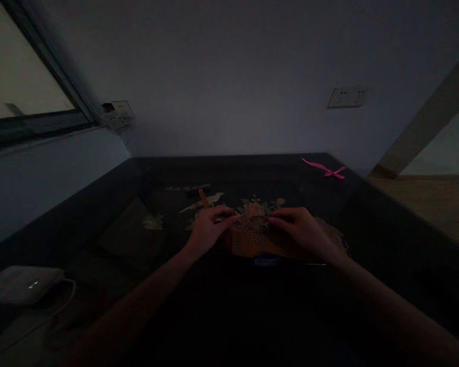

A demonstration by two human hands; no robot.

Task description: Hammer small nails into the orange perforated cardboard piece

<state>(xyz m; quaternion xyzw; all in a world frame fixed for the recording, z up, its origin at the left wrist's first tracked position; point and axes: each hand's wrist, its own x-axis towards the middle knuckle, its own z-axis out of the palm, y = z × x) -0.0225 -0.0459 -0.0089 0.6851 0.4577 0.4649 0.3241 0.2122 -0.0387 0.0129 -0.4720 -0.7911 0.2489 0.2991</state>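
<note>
The scene is very dark. In the head view my left hand (210,227) is closed, its thumb and fingertips pinching the upper left edge of an orange-brown dotted piece (248,242), perhaps cloth or paper. My right hand (296,227) pinches the same edge a little further right, with a short gap between the two hands. Below the piece a small blue patch (266,261) shows. Behind my left hand lies a thin orange-brown stick (203,198), its lower end hidden. A printed flower (254,209) appears just beyond my fingertips.
A dark table (222,165) stands against the wall. At its far right lies a pink ribbon (329,172). A white box-shaped device (23,285) with a cable sits at the near left. Beyond the stick is a small dark bar (197,189). Sockets (346,97) are on the wall.
</note>
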